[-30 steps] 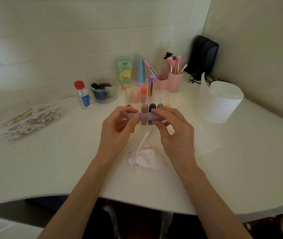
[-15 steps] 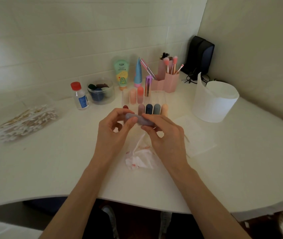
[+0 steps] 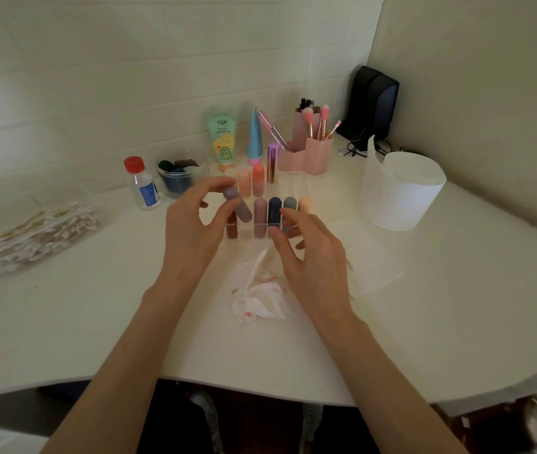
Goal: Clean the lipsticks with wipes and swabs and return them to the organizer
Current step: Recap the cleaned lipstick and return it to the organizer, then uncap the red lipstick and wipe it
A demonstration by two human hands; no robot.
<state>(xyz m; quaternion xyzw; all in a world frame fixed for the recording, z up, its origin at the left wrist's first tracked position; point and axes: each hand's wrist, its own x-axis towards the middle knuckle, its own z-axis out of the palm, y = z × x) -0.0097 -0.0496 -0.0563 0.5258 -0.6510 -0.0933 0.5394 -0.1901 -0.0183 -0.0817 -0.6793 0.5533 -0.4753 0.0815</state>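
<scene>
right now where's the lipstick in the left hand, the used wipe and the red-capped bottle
lipstick (image 3: 240, 208), head view, on the middle of its purple-grey tube
used wipe (image 3: 260, 299), head view, on the crumpled stained centre
red-capped bottle (image 3: 144, 188), head view, on its clear body by the blue label

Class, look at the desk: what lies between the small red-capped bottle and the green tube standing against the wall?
In the head view, a clear round tub of dark sponges sits between the red-capped bottle and the green tube.

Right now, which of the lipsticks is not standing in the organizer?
The greyish-purple lipstick: the left hand holds it tilted above the clear organizer, while the others stand upright in its slots.
</scene>
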